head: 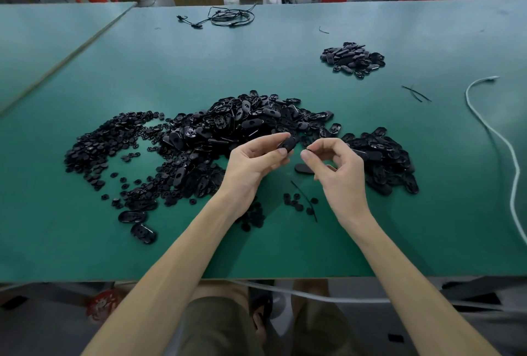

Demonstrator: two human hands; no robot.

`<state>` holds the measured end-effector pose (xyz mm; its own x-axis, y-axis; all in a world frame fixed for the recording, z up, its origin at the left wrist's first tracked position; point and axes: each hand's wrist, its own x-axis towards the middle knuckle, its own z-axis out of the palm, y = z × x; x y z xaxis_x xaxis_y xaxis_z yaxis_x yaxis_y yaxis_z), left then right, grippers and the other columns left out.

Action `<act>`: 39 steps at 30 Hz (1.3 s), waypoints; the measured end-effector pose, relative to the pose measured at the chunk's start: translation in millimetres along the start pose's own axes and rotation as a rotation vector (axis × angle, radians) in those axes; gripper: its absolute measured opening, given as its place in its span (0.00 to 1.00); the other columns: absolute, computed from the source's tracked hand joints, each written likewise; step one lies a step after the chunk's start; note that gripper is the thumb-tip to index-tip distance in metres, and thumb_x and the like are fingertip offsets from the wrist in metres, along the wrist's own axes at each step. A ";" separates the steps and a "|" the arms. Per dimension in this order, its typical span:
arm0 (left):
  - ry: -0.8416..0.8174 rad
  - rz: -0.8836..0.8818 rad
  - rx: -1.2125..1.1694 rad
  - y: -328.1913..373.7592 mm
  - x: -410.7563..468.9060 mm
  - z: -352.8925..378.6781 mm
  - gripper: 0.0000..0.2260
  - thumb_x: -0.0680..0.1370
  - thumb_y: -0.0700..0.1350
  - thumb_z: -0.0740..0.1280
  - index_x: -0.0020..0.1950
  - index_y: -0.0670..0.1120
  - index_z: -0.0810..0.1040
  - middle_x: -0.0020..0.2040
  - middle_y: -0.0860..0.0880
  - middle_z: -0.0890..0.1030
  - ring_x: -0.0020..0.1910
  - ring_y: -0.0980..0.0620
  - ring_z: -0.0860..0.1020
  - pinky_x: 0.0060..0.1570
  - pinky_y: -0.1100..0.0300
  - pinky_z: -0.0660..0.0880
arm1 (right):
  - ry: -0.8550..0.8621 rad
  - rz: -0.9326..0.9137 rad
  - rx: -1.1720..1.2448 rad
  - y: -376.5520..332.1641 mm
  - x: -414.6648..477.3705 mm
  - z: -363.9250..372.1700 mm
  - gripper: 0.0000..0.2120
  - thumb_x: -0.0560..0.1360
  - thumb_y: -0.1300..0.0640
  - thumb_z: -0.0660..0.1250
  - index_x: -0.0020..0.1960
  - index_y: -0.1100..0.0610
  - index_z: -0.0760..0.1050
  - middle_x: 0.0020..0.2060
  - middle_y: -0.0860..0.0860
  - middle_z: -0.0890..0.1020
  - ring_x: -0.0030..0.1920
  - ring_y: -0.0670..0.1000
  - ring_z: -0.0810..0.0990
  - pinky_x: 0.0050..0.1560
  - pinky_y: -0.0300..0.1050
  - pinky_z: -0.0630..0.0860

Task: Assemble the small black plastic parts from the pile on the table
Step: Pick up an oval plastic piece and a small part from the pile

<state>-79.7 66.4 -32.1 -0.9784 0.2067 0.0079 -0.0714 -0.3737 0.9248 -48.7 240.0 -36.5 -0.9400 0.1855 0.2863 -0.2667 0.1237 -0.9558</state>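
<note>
While both arms reach in from the bottom of the frame over the green table [256, 253], the two hands meet just below the middle. The left hand [251, 164] pinches a black oval piece [288, 144] between thumb and fingers, and its long side leans up toward the right. The right hand [336, 167] pinches a tiny round bit [307, 151] between thumb and first finger, with its other fingers curled. The tiny bit is just to the right of the oval piece, very near but not touching, so it probably has to go left into the oval. A few loose round bits [296, 201] lie below the hands. Behind the hands sits the big pile [242, 127] of black parts, across the middle. Farther back, in the upper right, is a smaller heap [353, 59]. A white cord [484, 124] runs down the right side, and a black wire [228, 17] lies at the top.
</note>
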 end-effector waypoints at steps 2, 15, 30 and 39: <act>-0.005 0.003 0.000 -0.2 -0.4 0.8 0.12 0.77 0.33 0.73 0.60 0.41 0.85 0.56 0.42 0.87 0.56 0.45 0.86 0.54 0.58 0.81 | -0.018 -0.007 -0.001 -0.6 -0.3 0.2 0.04 0.77 0.56 0.76 0.47 0.48 0.81 0.44 0.44 0.85 0.43 0.43 0.83 0.40 0.35 0.76; -0.051 0.076 0.174 -4.4 -3.3 4.3 0.13 0.78 0.31 0.72 0.61 0.40 0.85 0.54 0.43 0.87 0.51 0.50 0.85 0.53 0.60 0.81 | -0.021 0.007 0.006 -1.9 -1.9 0.5 0.04 0.77 0.62 0.75 0.50 0.54 0.83 0.45 0.51 0.88 0.46 0.54 0.87 0.55 0.63 0.83; -0.050 0.042 0.231 -0.6 -4.1 5.0 0.12 0.78 0.38 0.75 0.61 0.42 0.85 0.54 0.44 0.88 0.56 0.46 0.85 0.49 0.62 0.80 | 0.004 0.039 -0.118 -3.1 -2.1 0.9 0.04 0.78 0.58 0.75 0.47 0.51 0.81 0.42 0.48 0.87 0.46 0.52 0.87 0.53 0.61 0.83; -0.065 0.044 0.225 -0.9 -3.3 4.1 0.11 0.78 0.39 0.74 0.61 0.42 0.85 0.55 0.44 0.87 0.56 0.44 0.86 0.50 0.61 0.81 | 0.033 -0.079 -0.307 -3.1 -3.2 5.6 0.05 0.79 0.60 0.73 0.48 0.52 0.80 0.46 0.44 0.82 0.46 0.49 0.84 0.49 0.52 0.82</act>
<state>-75.6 69.8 -31.4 -0.9645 0.2551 0.0680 0.0235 -0.1738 0.9845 -46.0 233.5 -34.8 -0.9101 0.1951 0.3656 -0.2570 0.4263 -0.8673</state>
